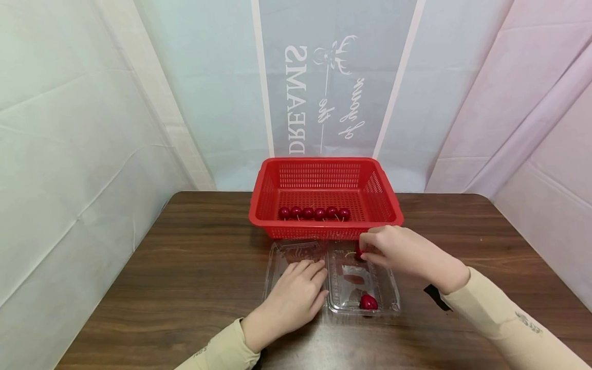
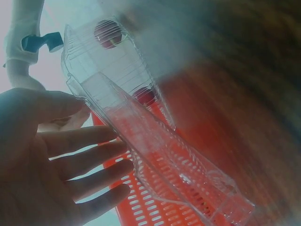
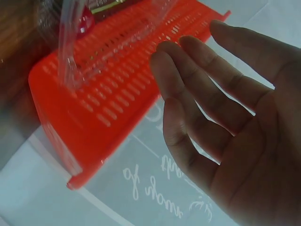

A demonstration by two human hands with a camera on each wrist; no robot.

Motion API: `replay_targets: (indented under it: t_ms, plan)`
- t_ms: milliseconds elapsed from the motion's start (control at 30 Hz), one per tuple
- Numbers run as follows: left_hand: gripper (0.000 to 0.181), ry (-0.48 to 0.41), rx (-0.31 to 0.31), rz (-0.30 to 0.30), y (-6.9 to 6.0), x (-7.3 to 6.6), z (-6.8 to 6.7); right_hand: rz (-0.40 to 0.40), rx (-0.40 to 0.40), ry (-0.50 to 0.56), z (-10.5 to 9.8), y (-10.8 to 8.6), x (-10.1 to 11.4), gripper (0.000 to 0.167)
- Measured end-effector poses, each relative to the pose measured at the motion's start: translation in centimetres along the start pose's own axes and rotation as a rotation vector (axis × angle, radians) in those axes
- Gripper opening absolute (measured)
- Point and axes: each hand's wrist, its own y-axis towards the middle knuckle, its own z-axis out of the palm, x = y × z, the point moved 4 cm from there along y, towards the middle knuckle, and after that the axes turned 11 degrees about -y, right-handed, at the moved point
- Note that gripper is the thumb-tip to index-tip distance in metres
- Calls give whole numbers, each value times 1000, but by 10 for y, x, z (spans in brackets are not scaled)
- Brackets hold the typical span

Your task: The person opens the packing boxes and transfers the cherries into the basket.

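Note:
A clear plastic clamshell box (image 1: 339, 308) lies opened out on the table. Its right half holds one dark red cherry (image 1: 368, 302) near the front edge and another cherry (image 1: 358, 254) with a stem at the far side. My left hand (image 1: 296, 293) rests over the left half, its fairly straight fingers (image 2: 89, 160) along the plastic edge. Beside the far cherry is my right hand (image 1: 393, 249). In the right wrist view its fingers (image 3: 193, 84) are loosely bent with nothing between them, and a cherry (image 3: 85, 22) shows apart from them behind clear plastic.
Behind the box stands a red perforated basket (image 1: 326, 224). Several cherries (image 1: 320, 214) line up along its near inside wall. The brown wooden table (image 1: 199, 288) reaches back to a printed curtain (image 1: 333, 103).

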Motion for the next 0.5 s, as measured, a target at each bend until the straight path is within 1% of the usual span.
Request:
replay_targets:
  t_ms: [133, 367, 500]
  plan:
    - [37, 1, 4, -2, 0, 0, 0, -14, 14, 22, 7, -3, 6, 21]
    - [37, 3, 9, -2, -1, 0, -1, -34, 52, 16, 18, -8, 17, 18]
    - [37, 6, 6, 0, -1, 0, -1, -38, 95, 51, 22, -8, 22, 18]
